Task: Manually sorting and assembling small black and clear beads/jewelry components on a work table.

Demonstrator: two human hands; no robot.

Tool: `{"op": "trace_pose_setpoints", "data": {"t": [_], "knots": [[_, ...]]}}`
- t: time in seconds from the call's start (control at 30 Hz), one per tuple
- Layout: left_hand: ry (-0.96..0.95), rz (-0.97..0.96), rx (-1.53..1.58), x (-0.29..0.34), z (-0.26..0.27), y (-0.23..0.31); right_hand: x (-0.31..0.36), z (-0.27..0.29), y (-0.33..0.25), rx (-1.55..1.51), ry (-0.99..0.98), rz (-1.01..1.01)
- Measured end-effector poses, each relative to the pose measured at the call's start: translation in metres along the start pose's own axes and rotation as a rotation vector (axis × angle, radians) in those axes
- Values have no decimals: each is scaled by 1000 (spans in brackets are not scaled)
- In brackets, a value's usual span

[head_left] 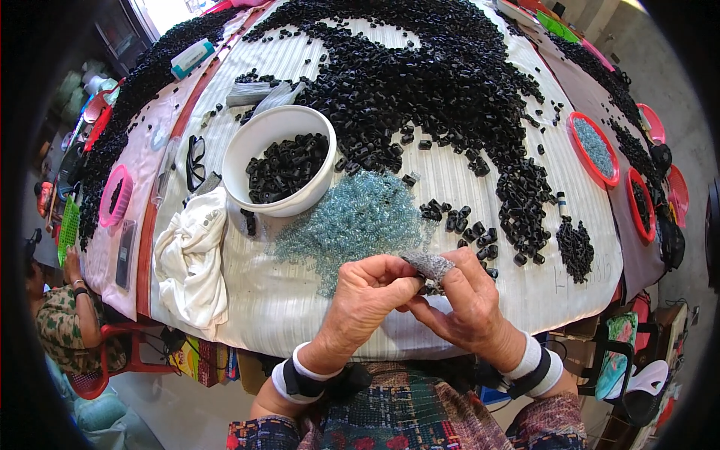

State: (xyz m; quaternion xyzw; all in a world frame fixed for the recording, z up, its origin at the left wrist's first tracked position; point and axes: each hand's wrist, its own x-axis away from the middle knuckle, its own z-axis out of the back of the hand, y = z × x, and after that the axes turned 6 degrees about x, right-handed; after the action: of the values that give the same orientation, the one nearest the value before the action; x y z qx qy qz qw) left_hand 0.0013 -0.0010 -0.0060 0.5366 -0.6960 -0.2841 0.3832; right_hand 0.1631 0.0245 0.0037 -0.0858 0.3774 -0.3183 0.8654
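Note:
Over the near edge of the table, my left hand [367,298] and my right hand [472,306] meet with thumbs and fingertips pinched together. What they hold is too small and too hidden to make out. A grey knitted finger cover [429,266] wraps a finger of the right hand. Just beyond the left hand spreads a heap of tiny pale blue coils [360,217] that look like springs. Several small black plastic parts [461,221] lie loose past the right hand. At the left, a white bowl [319,180] holds more black parts [285,166].
A great pile of black parts [420,82] covers the far table. A crumpled white cloth [191,259] and black glasses [196,161] lie left. Small black pins [576,251] are heaped right, near a red basket of coils [613,169]. Another person [75,319] sits far left.

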Motion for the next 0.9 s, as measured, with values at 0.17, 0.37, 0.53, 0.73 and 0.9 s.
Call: {"op": "trace_pose_setpoints", "data": {"t": [0.17,0.37,0.53,0.73,0.9], "knots": [[-10,4,-34,-1,1,1,-1,-1,-1,54,-7,6],[-37,6,-87,-1,4,-1,-1,0,-2,43,9,-39],[-27,51,-71,3,3,6,-5,5,3,43,6,-35],[-74,12,-73,2,8,4,-6,4,4,24,-8,15],[-103,-8,-84,4,10,3,-1,2,4,18,24,70]]}}
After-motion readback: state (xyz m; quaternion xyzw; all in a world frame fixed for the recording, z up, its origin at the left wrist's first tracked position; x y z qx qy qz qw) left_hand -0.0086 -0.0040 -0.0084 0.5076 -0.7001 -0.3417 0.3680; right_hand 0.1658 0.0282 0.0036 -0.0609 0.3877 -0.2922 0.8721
